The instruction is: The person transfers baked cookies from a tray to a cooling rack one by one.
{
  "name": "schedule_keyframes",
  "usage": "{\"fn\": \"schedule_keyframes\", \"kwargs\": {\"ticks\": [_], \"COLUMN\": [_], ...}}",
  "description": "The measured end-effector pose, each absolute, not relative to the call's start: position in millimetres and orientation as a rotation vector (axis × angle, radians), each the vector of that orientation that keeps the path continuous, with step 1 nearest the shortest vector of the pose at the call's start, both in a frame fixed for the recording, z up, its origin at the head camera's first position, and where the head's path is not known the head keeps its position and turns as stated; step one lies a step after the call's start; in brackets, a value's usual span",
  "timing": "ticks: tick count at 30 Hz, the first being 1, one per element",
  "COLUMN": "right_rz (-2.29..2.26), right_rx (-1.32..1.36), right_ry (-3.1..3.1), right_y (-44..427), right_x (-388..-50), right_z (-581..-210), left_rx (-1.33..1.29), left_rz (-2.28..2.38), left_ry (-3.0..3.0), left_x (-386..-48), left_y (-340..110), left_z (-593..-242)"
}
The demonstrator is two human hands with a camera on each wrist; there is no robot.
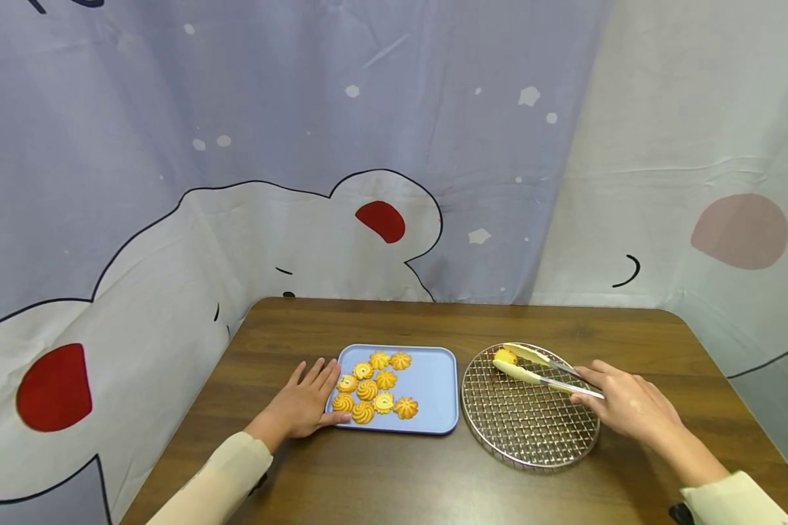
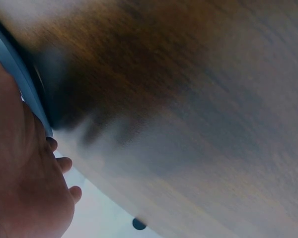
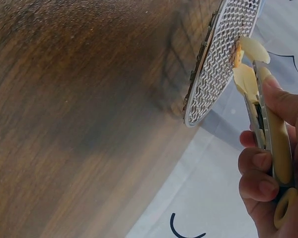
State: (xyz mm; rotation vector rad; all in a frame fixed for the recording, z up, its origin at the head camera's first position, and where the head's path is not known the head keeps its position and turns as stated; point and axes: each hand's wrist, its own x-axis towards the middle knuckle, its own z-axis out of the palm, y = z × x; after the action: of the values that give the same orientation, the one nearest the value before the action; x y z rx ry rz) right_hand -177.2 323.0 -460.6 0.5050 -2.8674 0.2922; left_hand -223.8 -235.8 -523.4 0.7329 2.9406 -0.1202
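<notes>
My right hand (image 1: 632, 408) grips a pair of tongs (image 3: 279, 144) with cream tips and handle. Between the tong tips is a yellow cookie (image 1: 505, 356), at the far left part of a round wire rack (image 1: 532, 423). In the right wrist view the tips stand on either side of the cookie, close to the mesh. My left hand (image 1: 304, 401) rests at the left edge of a blue tray (image 1: 433, 390), fingers spread and straight, thumb along its near left corner. Several piped cookies (image 1: 385, 379) lie on the tray's left and middle part.
Both the tray and the rack stand on a brown wooden table (image 1: 394, 467). The rack is just right of the tray, with a narrow gap. Behind the table hangs a printed curtain (image 1: 473, 146), which also runs along both sides.
</notes>
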Motion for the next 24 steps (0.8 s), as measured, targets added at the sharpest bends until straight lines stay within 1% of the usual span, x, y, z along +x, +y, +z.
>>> {"fn": "schedule_keyframes", "kwargs": {"ticks": [8,24], "right_rz": [0.288,0.321], "right_rx": [0.478,0.474], "right_ry": [-2.883,-2.887], "right_y": [325.2,328.1], "right_x": [-177.8,-176.3], "right_z": [-462.0,-462.6], "left_rx": [0.717,0.727], "left_rz": [-0.112,-0.115], "left_ry": [2.915,2.916], "left_x": [-221.8,-220.8], "left_y": [-231.1,-230.7], "left_z": [-516.3,-513.8]}}
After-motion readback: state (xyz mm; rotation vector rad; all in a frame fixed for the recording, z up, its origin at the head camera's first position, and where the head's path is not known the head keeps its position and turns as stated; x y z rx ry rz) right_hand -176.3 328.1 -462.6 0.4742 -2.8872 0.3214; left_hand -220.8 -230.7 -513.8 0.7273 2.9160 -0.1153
